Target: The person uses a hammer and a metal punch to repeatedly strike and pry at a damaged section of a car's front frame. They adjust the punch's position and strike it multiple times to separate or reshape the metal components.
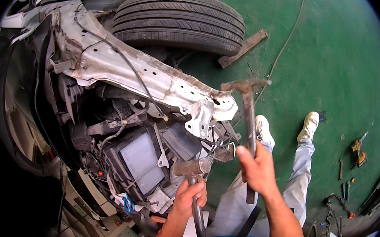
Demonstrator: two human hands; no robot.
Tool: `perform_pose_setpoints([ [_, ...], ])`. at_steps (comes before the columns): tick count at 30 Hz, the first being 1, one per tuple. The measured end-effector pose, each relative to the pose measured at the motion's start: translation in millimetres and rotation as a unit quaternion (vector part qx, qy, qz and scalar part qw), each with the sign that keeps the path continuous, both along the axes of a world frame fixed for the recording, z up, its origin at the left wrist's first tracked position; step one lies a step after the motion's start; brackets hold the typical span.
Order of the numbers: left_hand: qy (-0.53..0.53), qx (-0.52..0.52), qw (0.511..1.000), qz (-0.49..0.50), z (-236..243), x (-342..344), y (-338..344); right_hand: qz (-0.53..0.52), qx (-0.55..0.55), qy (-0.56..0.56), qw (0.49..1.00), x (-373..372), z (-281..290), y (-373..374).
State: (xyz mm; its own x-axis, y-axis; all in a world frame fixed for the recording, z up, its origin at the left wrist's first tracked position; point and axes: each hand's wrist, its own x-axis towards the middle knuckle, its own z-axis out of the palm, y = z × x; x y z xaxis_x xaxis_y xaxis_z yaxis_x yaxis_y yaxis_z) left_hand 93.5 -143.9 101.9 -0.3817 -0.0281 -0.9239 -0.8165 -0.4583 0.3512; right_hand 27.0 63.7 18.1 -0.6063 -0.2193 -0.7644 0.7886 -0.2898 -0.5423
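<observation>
My right hand is closed round the handle of a rusty hammer. Its long narrow head is raised beside the front end of a bare silver car frame rail. Lower down, my left hand grips a short-headed club hammer just beneath the head, with the handle slanting down toward my body. That head is over the exposed engine bay, near a black box. A bent bracket is attached near the rail's end, and a thin black cable crosses the rail.
A tyre stands beyond the rail, with a wooden block by it. A car battery sits in the engine bay. On the green floor lie a cable, a yellow power tool and chains.
</observation>
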Motion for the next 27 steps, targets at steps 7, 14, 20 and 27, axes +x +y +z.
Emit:
perform_pose_setpoints([
  [7, 0.002, -0.014, 1.000, -0.006, -0.3, 7.1, -2.2, -0.193, -0.058, -0.148, 0.968, 22.4, -12.0, 44.1],
  [14, -0.004, -0.061, 0.998, -0.031, 16.2, 16.7, -8.6, -0.455, -0.017, -0.086, 0.886, 41.2, -22.8, 7.8],
  [20, -0.020, -0.067, 0.997, -0.016, 19.3, 22.5, -18.4, -0.191, -0.176, -0.204, 0.944, 48.0, 7.6, -19.2],
  [27, -0.023, -0.066, 0.998, 0.004, 17.5, 43.1, -19.2, -0.400, -0.005, -0.103, 0.911, 32.9, -19.2, 30.1],
])
